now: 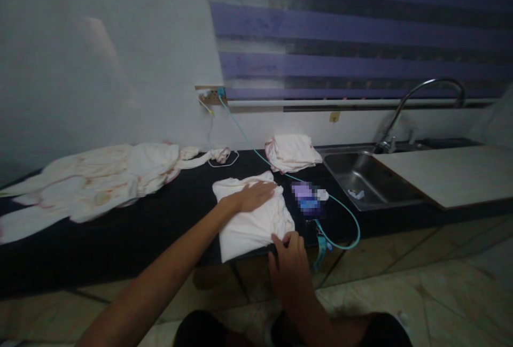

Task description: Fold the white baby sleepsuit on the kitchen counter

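A white garment [244, 232], folded into a rough square, lies at the front edge of the black counter. My left hand [258, 196] rests flat on its upper part with the fingers stretched out to the right. At the near right corner, my right hand [292, 251] has its fingers bent and closed on the garment's edge. Just right of the cloth is a phone-like object [306, 198], blurred out, with a teal cable and a strap [320, 248] hanging over the edge.
Stained white garments [112, 176] are spread over the left of the black counter [168, 229]. A folded cloth pile [294, 152] sits near the wall. On the right are a steel sink [360, 176], a curved faucet [404, 101] and a pale board [452, 170]. A teal cable runs from the wall socket [212, 95].
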The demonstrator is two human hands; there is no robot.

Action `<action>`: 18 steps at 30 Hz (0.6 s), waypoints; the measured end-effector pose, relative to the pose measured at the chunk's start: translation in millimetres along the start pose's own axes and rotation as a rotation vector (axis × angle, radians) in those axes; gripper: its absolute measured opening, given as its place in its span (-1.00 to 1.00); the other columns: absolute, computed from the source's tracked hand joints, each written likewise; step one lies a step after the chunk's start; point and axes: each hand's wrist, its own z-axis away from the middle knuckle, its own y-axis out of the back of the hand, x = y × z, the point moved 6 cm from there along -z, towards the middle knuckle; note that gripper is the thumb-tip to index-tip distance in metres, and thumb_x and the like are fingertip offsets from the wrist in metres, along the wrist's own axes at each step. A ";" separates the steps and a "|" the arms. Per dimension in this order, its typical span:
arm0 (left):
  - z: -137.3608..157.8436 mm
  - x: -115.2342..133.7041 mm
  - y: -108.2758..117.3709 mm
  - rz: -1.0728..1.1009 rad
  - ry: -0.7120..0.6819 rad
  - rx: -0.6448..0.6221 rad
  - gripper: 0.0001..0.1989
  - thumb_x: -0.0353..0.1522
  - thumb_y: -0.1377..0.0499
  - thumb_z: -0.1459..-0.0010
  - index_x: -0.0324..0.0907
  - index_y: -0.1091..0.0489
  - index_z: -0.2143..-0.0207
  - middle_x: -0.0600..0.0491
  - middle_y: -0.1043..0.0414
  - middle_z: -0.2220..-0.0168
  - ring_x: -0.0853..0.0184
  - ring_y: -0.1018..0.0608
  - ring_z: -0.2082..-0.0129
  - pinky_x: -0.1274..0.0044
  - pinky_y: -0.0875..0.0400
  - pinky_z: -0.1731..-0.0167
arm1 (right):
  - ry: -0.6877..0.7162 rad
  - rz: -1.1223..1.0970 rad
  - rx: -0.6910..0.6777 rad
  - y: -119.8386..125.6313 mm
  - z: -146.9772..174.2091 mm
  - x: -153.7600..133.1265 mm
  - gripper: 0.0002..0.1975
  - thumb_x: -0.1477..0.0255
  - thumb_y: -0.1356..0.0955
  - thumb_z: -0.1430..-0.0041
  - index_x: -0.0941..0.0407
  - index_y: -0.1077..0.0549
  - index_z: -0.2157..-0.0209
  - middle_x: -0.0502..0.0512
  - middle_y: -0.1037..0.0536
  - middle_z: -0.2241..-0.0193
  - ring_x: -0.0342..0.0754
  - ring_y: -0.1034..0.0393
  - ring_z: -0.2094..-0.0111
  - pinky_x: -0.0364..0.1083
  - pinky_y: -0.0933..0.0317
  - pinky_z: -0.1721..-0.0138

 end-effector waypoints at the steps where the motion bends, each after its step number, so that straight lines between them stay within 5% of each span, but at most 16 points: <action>1: -3.8 -8.0 2.2 -0.014 0.002 0.023 -0.31 0.07 0.29 -0.42 0.07 0.02 -0.48 -0.02 0.09 -0.51 -0.03 0.08 -0.51 -0.17 0.28 -0.38 | -0.008 0.015 -0.001 -0.3 3.1 -0.3 -0.63 0.49 -0.36 -0.24 0.14 -0.48 -0.09 0.35 -0.42 0.06 0.24 -0.35 0.06 0.23 -0.35 0.03; 5: -14.3 -27.9 -0.2 -0.063 0.034 0.102 -0.35 0.05 0.17 -0.42 0.12 -0.06 -0.46 0.04 0.08 -0.52 -0.17 0.21 -0.51 -0.26 0.35 -0.33 | 0.027 -0.021 0.030 12.9 0.9 -16.3 -0.55 0.41 -0.41 -0.20 0.19 -0.42 -0.12 0.47 -0.36 -0.15 0.38 -0.26 -0.16 0.35 -0.30 -0.08; 12: -15.0 -26.1 -16.0 -0.075 0.080 0.174 -0.36 0.04 0.16 -0.41 0.22 0.03 -0.47 0.13 0.15 -0.53 -0.26 0.26 -0.50 -0.31 0.21 -0.30 | 0.473 -0.177 -0.150 17.6 -29.7 -81.1 -0.13 0.23 -0.38 -0.32 0.20 0.06 -0.48 0.34 -0.08 -0.45 0.24 0.12 -0.47 0.24 -0.08 -0.38; 18: -7.9 -38.4 -17.1 -0.113 0.122 0.211 -0.35 0.04 0.19 -0.41 0.17 0.04 -0.48 0.08 0.10 -0.52 -0.31 0.16 -0.48 -0.25 0.15 -0.31 | 0.427 -0.054 -0.366 -19.9 -59.1 -36.9 0.13 -0.18 -0.44 -0.11 0.20 -0.05 -0.47 0.37 -0.13 -0.44 0.47 0.19 -0.47 0.43 0.16 -0.40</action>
